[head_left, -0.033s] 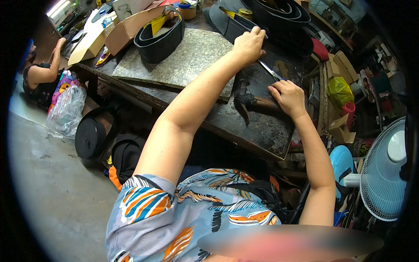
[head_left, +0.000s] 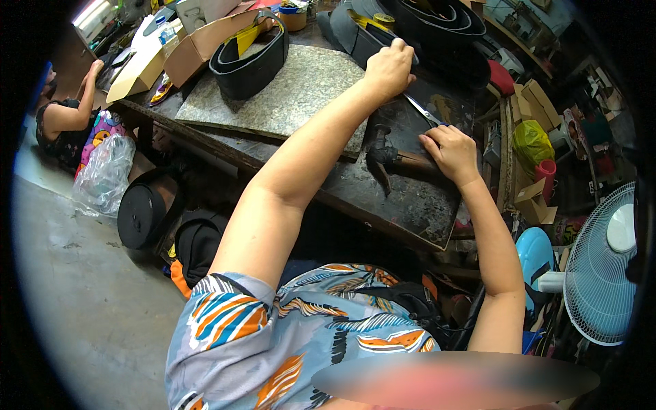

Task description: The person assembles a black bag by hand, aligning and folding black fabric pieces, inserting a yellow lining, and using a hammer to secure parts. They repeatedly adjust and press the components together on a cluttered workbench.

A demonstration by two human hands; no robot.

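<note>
My left hand (head_left: pixel 389 68) reaches far across the dark workbench, its fingers curled closed at a black strip (head_left: pixel 359 42) with a yellow inner side. The strip's gripped part is mostly hidden behind the hand. Near the bench's right side, my right hand (head_left: pixel 451 154) is closed around the handles of a pair of scissors (head_left: pixel 422 109). Their blades point up and left, toward the left hand. Just left of the right hand lies a claw hammer (head_left: pixel 393 157) on the bench, its handle partly under or behind that hand.
A speckled stone slab (head_left: pixel 301 85) lies left of the hammer, bearing a coiled black band (head_left: pixel 249 65). Larger black coils (head_left: pixel 437 24) stand at the back. Cardboard boxes (head_left: pixel 198 51) sit at far left. A white fan (head_left: pixel 601 266) stands at right; another person (head_left: pixel 68 116) sits at left.
My left hand and the black strip have shifted very slightly. The right hand and the scissors look the same.
</note>
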